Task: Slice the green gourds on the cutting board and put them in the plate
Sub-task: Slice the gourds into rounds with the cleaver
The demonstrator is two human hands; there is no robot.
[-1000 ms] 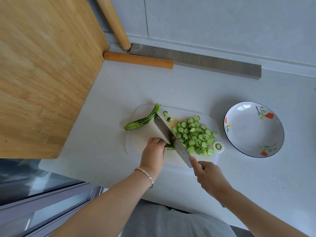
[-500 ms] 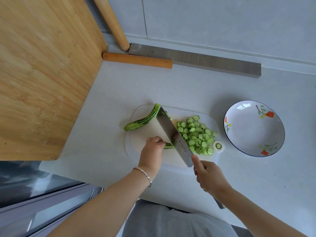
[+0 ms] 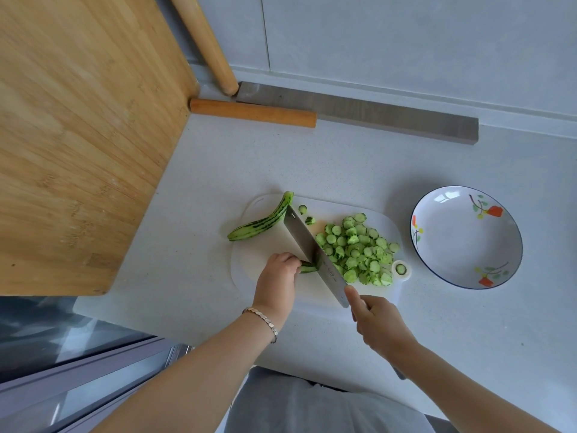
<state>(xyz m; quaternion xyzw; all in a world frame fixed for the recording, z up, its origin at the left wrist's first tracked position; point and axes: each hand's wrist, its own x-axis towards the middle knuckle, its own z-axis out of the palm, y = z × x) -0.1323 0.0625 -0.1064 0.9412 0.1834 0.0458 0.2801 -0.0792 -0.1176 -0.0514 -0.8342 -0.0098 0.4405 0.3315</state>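
Head view: the step in hand is judged to be slicing the short gourd stub (image 3: 308, 269), which lies on the white cutting board (image 3: 265, 245) against the flat of the cleaver (image 3: 312, 248). To do it well, keep the fingertips tucked back from the edge, bring the blade straight down, and move the grip back a little for each cut. Because the stub is very short, the last piece is better discarded than cut close to the fingers. The left hand (image 3: 278, 270) is curled, knuckles up, and pinches the stub at its left end, close to the blade. The right hand (image 3: 379, 323) is closed round the cleaver's handle, which is mostly hidden, with the forefinger laid along the blade's back. A pile of cut slices (image 3: 359, 248) lies on the board to the right of the blade. One uncut gourd (image 3: 265, 221) lies at the board's far left corner, partly over the desk (image 3: 343, 164). The flowered plate (image 3: 459, 245) stands to the right of the board and holds no slices yet.
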